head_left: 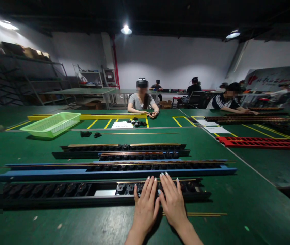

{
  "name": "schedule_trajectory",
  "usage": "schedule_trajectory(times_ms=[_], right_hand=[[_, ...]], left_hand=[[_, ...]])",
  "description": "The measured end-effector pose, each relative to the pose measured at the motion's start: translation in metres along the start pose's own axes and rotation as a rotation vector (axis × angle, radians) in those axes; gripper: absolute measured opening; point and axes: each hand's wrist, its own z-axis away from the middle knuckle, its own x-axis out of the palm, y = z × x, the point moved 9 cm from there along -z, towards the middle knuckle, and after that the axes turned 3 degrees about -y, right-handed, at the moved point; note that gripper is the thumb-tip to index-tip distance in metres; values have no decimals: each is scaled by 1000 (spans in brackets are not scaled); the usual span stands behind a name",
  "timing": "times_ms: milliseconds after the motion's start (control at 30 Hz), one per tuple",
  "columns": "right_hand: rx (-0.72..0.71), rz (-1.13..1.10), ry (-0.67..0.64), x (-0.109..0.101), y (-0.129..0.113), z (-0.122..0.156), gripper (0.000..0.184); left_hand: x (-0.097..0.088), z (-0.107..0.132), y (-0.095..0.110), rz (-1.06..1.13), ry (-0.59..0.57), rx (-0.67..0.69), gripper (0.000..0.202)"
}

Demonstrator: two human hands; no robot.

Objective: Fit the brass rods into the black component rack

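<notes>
My left hand (146, 206) lies with fingers stretched over the right half of a long black channel rail (70, 202). Beside it my right hand (172, 200) rests the same way, fingers extended across the rail's far edge. Neither hand appears to grip anything; what is under the palms is hidden. Several black plastic blocks (60, 189) sit in a row inside the rail, with a bare pale gap (105, 192) between two groups. A thin brass rod (188, 180) runs along the blocks by my fingertips. More brass rods (206, 214) lie on the table beside my right wrist.
Beyond are a blue rail (40, 173) with brass strips and another black rail (78, 154). A green basket (50, 126), loose black parts (85, 134) and a yellow rail (89, 117) lie farther off. A co-worker (142, 98) sits opposite. A red rail (262, 143) is at right.
</notes>
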Motion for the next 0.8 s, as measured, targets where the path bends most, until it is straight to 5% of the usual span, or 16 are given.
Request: schedule_trajectory(times_ms=[800], right_hand=[[56, 30, 113, -6, 18, 5, 48]], left_hand=[[-1, -1, 0, 5, -9, -5, 55]])
